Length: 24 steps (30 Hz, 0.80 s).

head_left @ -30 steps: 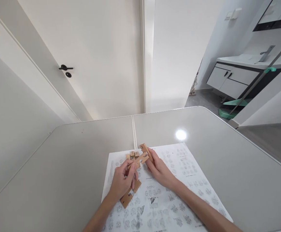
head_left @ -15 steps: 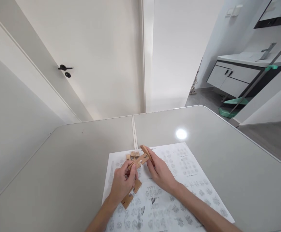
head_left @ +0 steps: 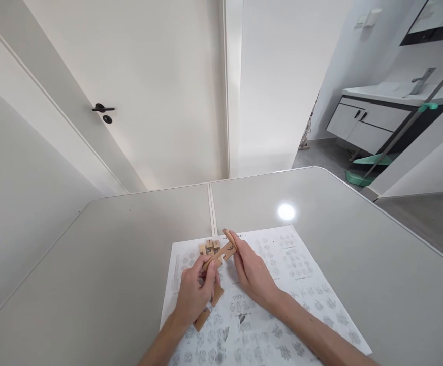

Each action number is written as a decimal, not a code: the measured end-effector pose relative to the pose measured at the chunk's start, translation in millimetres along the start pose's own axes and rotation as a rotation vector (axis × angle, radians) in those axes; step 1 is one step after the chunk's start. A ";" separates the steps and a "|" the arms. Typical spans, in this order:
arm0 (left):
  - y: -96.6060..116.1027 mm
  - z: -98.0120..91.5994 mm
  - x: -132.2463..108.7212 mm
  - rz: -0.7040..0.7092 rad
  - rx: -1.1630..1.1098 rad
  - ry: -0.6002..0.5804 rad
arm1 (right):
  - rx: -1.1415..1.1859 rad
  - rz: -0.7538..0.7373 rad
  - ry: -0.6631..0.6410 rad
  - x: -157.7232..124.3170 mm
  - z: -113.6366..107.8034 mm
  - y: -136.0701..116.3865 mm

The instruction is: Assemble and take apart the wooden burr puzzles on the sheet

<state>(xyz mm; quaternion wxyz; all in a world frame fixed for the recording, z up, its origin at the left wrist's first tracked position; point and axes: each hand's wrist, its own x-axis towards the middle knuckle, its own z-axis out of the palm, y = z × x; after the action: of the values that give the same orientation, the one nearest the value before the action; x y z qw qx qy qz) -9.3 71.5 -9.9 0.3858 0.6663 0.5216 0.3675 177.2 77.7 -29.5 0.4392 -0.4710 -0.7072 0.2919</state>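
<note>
My left hand [head_left: 196,284] pinches the near end of a notched wooden puzzle piece [head_left: 228,250] that bears a dark mark. In my right hand [head_left: 254,269] is a second wooden piece [head_left: 228,236], held on edge against the far end of the first one; the fingers hide most of it. Another notched wooden piece [head_left: 202,319] lies on the printed sheet [head_left: 259,305], partly covered by my left hand. Just beyond that hand, several small wooden blocks [head_left: 210,245] sit together on the sheet's far left part.
The sheet lies on a grey table [head_left: 111,264] with a seam across it. A closed door [head_left: 149,91] with a black handle [head_left: 101,108] stands past the far edge. At the right are a washbasin cabinet [head_left: 370,122] and a green dustpan [head_left: 358,178].
The piece in my right hand has tilted slightly against the marked piece. My left hand has shifted very little, and the loose blocks stay put.
</note>
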 end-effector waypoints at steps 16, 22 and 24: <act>5.8 -2.4 -0.1 0.033 0.130 0.034 | 0.148 0.024 -0.052 1.2 -2.4 2.0; 10.5 -1.7 -0.6 -0.057 0.022 0.013 | 0.124 0.015 -0.067 -0.5 -2.9 0.9; 10.0 -1.8 -0.8 -0.048 0.024 0.014 | 0.062 -0.001 -0.104 -1.4 -2.5 0.4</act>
<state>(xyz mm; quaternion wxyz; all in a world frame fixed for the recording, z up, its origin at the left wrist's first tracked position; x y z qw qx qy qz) -7.0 69.4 -0.2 0.3827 0.6556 0.5446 0.3565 179.9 76.5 -29.2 0.4161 -0.4410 -0.7200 0.3375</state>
